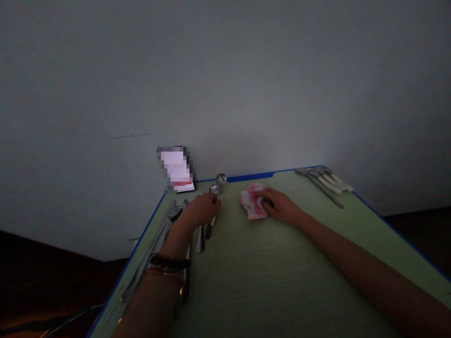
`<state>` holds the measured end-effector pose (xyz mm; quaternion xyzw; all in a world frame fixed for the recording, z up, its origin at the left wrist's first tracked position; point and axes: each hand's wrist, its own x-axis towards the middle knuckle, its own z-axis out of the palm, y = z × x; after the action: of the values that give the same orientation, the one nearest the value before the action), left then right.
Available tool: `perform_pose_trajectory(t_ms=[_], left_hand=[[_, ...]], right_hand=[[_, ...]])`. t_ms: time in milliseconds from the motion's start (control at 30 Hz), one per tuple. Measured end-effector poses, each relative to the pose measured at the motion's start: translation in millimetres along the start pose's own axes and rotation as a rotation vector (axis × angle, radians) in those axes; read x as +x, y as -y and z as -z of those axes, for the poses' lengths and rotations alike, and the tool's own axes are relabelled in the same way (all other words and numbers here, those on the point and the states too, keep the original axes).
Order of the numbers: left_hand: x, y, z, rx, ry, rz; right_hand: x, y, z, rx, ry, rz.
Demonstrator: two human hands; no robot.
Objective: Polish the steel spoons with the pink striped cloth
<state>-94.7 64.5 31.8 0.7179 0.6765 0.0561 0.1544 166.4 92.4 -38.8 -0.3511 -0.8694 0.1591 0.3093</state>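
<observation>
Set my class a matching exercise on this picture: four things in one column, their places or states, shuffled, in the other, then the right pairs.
1. Pink-and-white cloth
2. Phone
3. White-handled cutlery
4. Left hand

A. Lying near the far right corner of the green tabletop
B. At the metal spoons
C. Under the fingers of the right hand
D. Propped up at the far left corner

Pairs: 1-C, 2-D, 3-A, 4-B
</observation>
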Motion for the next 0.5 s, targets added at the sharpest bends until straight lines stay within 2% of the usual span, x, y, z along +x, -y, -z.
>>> perform_pose_trajectory(t_ms=[200, 300, 333, 367, 433, 500], left_hand=[[-2.6, 1.0, 1.6, -0.065, 0.032, -0.025], [-0.3, -5.3, -9.0, -0.242, 0.078, -0.034], [1.2, -8.8, -14.2, -0.395, 0.085, -0.028], [2.7, -13.2, -20.1, -0.525, 0.045, -0.009], [5.3, -24.8, -33.2, -0.565, -0.031, 0.005], [5.7, -39.4, -46.8, -0.6, -0.108, 0.03]], right_hand=[[0.2, 1.5, 0.6, 0.021, 0.004, -0.005], [2.8, 0.6, 2.3, 0.09, -0.051, -0.031], [3.9, -0.7, 3.3, 0.127, -0.088, -0.061], [4.9, -2.7, 4.6, 0.172, -0.132, -0.1], [6.7, -9.0, 7.4, 0.295, -0.22, -0.191], [8.2, -17.2, 10.0, 0.534, -0.299, -0.295]])
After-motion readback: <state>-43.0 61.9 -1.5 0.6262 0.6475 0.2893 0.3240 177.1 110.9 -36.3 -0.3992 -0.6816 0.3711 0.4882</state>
